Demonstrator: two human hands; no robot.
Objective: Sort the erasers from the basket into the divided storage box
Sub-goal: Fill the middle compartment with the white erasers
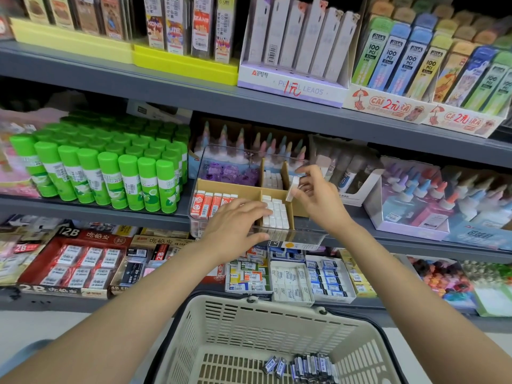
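Head view showed the right hand (pixel 315 195) pinching a small white eraser (pixel 292 189) between thumb and fingertips, just above the cardboard dividers of the clear storage box (pixel 304 239) on the shelf; the left hand (pixel 238 220) lay flat and relaxed over the box's front edge, beside the packed white erasers (pixel 277 214); dark-wrapped erasers (pixel 304 367) waited in the basket (pixel 221 322) below both hands; such an eraser looked light, firm and slightly grippy, best pinched across its long sides.
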